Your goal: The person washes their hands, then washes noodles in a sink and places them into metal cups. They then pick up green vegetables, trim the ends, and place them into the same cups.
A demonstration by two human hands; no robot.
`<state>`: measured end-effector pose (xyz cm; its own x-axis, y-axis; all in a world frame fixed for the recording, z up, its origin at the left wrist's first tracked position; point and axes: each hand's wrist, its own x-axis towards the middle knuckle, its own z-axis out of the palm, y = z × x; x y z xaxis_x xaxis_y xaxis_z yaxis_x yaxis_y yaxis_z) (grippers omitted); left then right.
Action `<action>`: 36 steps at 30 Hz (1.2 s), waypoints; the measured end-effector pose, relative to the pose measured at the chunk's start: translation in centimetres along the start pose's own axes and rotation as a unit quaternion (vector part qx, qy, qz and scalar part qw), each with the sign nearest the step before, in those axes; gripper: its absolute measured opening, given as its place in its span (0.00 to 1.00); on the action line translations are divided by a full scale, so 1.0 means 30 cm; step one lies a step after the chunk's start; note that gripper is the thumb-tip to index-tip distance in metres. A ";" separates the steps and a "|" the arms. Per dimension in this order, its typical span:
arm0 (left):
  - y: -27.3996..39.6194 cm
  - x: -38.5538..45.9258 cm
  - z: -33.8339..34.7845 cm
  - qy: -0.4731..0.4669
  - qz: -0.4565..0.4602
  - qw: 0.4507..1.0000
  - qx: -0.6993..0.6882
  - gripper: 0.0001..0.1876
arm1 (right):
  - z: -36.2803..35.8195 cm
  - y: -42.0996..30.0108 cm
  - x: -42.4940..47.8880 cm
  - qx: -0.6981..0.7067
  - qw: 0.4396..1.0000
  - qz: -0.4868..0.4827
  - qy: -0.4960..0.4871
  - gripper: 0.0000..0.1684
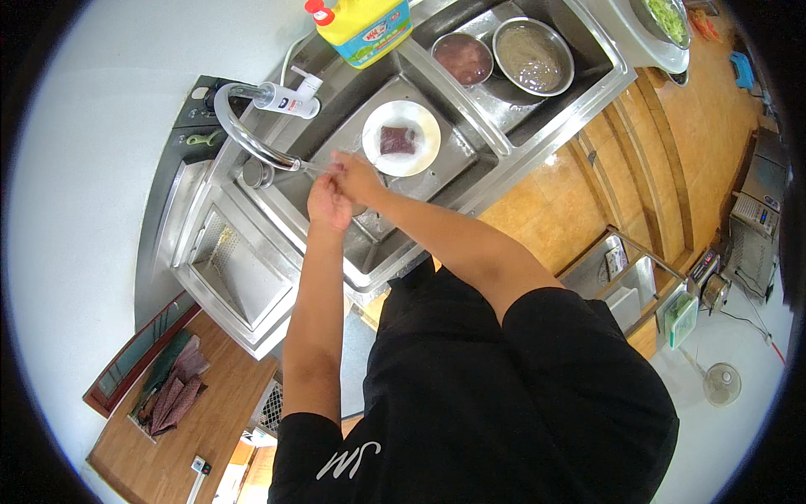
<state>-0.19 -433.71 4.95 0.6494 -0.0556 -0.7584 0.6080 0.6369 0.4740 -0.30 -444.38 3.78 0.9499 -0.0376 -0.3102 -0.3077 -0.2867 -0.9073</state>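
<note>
Both my hands meet under the stream from a curved chrome faucet (242,135) over the left sink basin (441,170). My left hand (329,205) is lower, and my right hand (357,181) overlaps its fingers from the right. Whether anything small sits between the fingers is hidden by the hands and the water. Just beyond my right hand, a white plate (425,154) lies in the basin with a dark red, squarish piece of food (397,140) on it. Part of a round brownish object (358,209) shows beneath my hands, too covered to name.
The neighbouring basin holds a metal bowl of reddish liquid (463,58) and a larger metal bowl of cloudy liquid (532,57). A yellow detergent jug (368,31) stands behind the divider. Left of the basin is a perforated steel drain tray (242,271).
</note>
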 end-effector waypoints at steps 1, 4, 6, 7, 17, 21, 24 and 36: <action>0.009 -0.015 0.028 0.005 -0.001 0.999 -0.042 0.15 | 0.019 0.030 0.028 0.226 0.969 0.100 -0.024 0.16; -0.006 0.002 0.091 0.013 0.003 0.986 -0.168 0.19 | 0.011 0.043 0.090 0.659 0.690 0.287 -0.089 0.22; -0.039 0.062 0.090 0.010 0.014 0.969 -0.247 0.26 | -0.009 0.022 0.093 0.707 0.637 0.287 -0.110 0.23; -0.052 0.084 0.094 -0.006 0.029 0.965 -0.262 0.28 | -0.011 0.019 0.095 0.729 0.610 0.287 -0.121 0.24; 0.009 0.176 0.251 0.115 0.215 0.967 0.069 0.30 | -0.026 -0.121 -0.016 0.829 0.465 0.269 -0.154 0.27; -0.020 0.245 0.191 0.138 0.394 0.796 0.438 0.22 | -0.014 -0.096 -0.033 0.791 0.498 0.318 -0.158 0.27; -0.032 0.208 0.245 0.157 0.486 0.644 0.570 0.15 | -0.016 -0.100 -0.049 0.746 0.564 0.340 -0.101 0.30; -0.047 0.184 0.077 -0.052 0.270 0.769 0.577 0.16 | 0.028 -0.032 0.048 0.452 0.848 0.253 0.109 0.21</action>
<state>3.58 -436.69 1.12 0.9461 -0.1221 -0.2999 0.1979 -0.5152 0.8339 1.30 -443.34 3.97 0.6404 -0.1417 -0.7548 -0.5017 0.6669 -0.5509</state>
